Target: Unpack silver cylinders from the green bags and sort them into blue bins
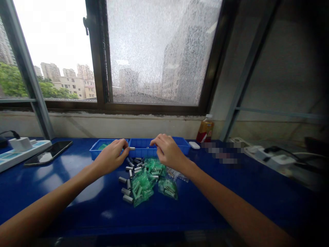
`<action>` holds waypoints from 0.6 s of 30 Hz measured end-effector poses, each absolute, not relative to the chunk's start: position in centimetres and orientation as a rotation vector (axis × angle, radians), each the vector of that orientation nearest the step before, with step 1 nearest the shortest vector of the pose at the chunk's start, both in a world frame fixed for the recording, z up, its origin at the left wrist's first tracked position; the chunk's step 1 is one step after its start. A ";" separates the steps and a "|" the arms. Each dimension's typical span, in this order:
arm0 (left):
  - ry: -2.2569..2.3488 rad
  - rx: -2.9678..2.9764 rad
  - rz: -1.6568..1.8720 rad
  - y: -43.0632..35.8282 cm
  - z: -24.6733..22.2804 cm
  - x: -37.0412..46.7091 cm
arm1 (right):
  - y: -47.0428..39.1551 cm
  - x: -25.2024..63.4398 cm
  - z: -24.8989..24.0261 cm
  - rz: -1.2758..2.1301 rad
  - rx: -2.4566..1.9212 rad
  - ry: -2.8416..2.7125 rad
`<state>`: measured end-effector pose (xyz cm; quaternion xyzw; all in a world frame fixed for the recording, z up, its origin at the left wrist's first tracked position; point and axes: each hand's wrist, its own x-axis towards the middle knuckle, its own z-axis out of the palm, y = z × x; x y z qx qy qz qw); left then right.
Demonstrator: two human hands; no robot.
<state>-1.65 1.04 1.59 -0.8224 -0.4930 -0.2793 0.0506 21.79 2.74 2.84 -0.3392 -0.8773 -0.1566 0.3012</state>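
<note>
My left hand pinches a short silvery metal piece between thumb and fingertips, its free end pointing right. Across from it, my right hand is closed with its fingers curled and thumb drawn in; whatever they hold is hidden. Below both hands lie loose metal pieces, short and apparently six-sided. Beside these sit crumpled green plastic bags, some with similar pieces inside. Behind the hands stand a large blue tray and a smaller blue tray with something green in it.
On the left of the blue table lie a phone and a white power strip. At the back right are a white case and a bottle. Cables and a plug sit farther right. A window rises behind.
</note>
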 end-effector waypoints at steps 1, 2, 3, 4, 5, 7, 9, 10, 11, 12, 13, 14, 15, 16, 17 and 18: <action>-1.491 -2.551 -0.871 0.9 1.5 -1.4 | 2.3 21.4 2.6 -0.428 -0.869 -2.350; -1.480 -2.591 -0.879 0.7 1.4 -1.1 | 1.8 20.9 2.4 -0.429 -0.846 -2.361; -1.463 -2.622 -0.880 0.6 1.2 -0.7 | 1.4 20.5 2.1 -0.411 -0.826 -2.361; -1.442 -2.645 -0.878 0.4 1.0 -0.4 | 1.0 20.1 1.8 -0.373 -0.808 -2.351; -1.422 -2.658 -0.879 0.3 0.9 -0.1 | 0.7 19.8 1.5 -0.326 -0.795 -2.336; -1.399 -2.671 -0.909 0.0 0.6 0.3 | 0.3 19.3 1.1 -0.256 -0.789 -2.314; -1.390 -2.680 -0.948 -0.1 0.5 0.5 | 0.3 19.1 0.7 -0.254 -0.808 -2.310; -1.389 -2.682 -0.960 -0.2 0.5 0.5 | 0.4 19.1 0.6 -0.266 -0.818 -2.312; -1.388 -2.682 -0.964 -0.2 0.4 0.5 | 0.5 19.2 0.6 -0.280 -0.822 -2.311; -1.388 -2.683 -0.959 -0.1 0.4 0.5 | 0.7 19.2 0.5 -0.290 -0.817 -2.311; -1.388 -2.682 -0.950 -0.1 0.4 0.5 | 0.8 19.3 0.5 -0.296 -0.805 -2.312; -1.388 -2.683 -0.939 0.0 0.3 0.5 | 0.9 19.3 0.4 -0.302 -0.791 -2.317; -1.387 -2.687 -0.928 0.1 0.3 0.4 | 1.0 19.4 0.4 -0.309 -0.779 -2.324; -1.385 -2.695 -0.917 0.2 0.2 0.4 | 1.0 19.4 0.3 -0.318 -0.771 -2.332; -1.380 -2.708 -0.906 0.2 0.1 0.3 | 1.1 19.3 0.3 -0.327 -0.768 -2.340; -1.374 -2.724 -0.896 0.3 0.1 0.3 | 1.0 19.3 0.2 -0.337 -0.770 -2.347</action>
